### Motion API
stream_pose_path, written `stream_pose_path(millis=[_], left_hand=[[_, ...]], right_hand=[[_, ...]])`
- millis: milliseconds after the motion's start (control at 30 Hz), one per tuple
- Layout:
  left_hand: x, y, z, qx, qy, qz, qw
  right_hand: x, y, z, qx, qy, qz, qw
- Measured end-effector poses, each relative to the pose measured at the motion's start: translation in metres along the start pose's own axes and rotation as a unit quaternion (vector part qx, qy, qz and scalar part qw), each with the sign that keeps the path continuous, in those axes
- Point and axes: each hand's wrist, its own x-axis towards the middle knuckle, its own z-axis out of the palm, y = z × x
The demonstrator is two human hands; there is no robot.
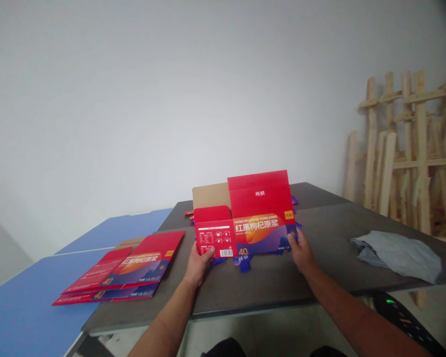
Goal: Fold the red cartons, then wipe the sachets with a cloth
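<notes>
Between my hands stands a red and purple cardboard box (260, 203), partly unfolded, with its top flaps up and a brown inner panel showing behind. My left hand (199, 263) grips the lower edge of its narrow red side, the thumb on the front near the barcode. At the box's right edge, my right hand (300, 248) holds the wide printed panel, thumb in front. The fingers behind the cardboard are hidden. Purple and red cardboard pieces (244, 265) lie on the table under and behind the box.
Flattened boxes of the same print (141, 263) are stacked at the left, over the seam of the dark table (223, 292) and a blue table (33, 297). A crumpled grey cloth (397, 255) lies at the right. Wooden frames (412, 148) lean against the wall.
</notes>
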Motion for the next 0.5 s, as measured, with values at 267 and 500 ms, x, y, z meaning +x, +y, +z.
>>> stream_pose_path(millis=[267,500], left_hand=[[-0.004,-0.003,-0.001,-0.006,-0.018,0.006,1.000],[-0.004,-0.016,-0.002,0.053,-0.070,0.054,0.995]], right_hand=[[-0.007,0.006,0.002,-0.021,-0.044,-0.037,0.998],[-0.013,0.005,0.008,-0.073,-0.108,-0.101,0.986]])
